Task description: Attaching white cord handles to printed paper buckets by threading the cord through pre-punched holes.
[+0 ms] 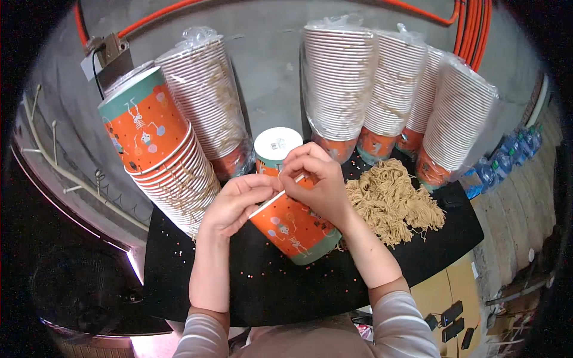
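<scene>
Centrally, on the black table (286, 286), an orange paper cup (293, 230) lay tilted on its side, mouth toward the left. The left hand (236, 203) was closed on its rim; the right hand (316, 182) pinched at the same rim, fingertips together. Judged from this, that cup was mid-process. A nested stack of cups with strings (173, 173) stood at left, apparently finished. Five bagged cup stacks (382, 83) at the far side remained sealed. A loose string pile (391, 200) lay right, and one inverted cup (276, 149) stood just beyond the hands.
</scene>
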`<state>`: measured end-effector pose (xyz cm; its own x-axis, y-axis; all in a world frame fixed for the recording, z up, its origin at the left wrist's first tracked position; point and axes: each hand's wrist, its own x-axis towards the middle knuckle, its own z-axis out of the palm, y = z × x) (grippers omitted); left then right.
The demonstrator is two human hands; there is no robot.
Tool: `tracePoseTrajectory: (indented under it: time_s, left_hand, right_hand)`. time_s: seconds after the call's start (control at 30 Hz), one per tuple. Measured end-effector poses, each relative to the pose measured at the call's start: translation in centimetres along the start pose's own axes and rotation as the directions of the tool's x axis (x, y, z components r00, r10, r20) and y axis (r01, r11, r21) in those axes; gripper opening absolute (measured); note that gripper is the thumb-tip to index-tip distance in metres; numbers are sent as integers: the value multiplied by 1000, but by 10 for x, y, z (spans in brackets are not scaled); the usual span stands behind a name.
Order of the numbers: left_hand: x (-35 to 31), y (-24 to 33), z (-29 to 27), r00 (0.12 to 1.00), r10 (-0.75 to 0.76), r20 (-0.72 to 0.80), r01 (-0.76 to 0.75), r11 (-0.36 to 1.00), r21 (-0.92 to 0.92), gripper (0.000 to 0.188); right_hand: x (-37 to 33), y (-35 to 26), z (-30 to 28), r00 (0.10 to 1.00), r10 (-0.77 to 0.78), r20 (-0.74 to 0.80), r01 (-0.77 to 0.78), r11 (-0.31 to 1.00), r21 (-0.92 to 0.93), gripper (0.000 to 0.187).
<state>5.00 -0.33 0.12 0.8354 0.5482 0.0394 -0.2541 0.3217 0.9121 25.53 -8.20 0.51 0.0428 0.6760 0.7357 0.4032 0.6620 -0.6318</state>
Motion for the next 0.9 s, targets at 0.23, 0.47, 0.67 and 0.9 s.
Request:
tracePoseTrajectory:
  time_s: [0.23, 0.47, 0.67, 0.9]
  left_hand:
    - [-10, 7, -12, 984, 99, 145, -151, 899, 411, 14]
    - [0, -7, 5, 966, 254, 47, -257, 936, 239, 13]
    - [7, -20, 20, 902, 431, 11, -426, 888, 174, 16]
    - [9, -30, 23, 867, 494, -71, -479, 864, 156, 13]
  right_hand:
    - [-1, -19, -9, 975, -49, 217, 38, 998, 53, 12]
    - [-4, -9, 3, 995, 53, 83, -66, 985, 162, 11]
    - [-2, -7, -9, 999, 6, 44, -13, 989, 150, 11]
    - [1, -19, -17, 995, -51, 81, 46, 997, 64, 12]
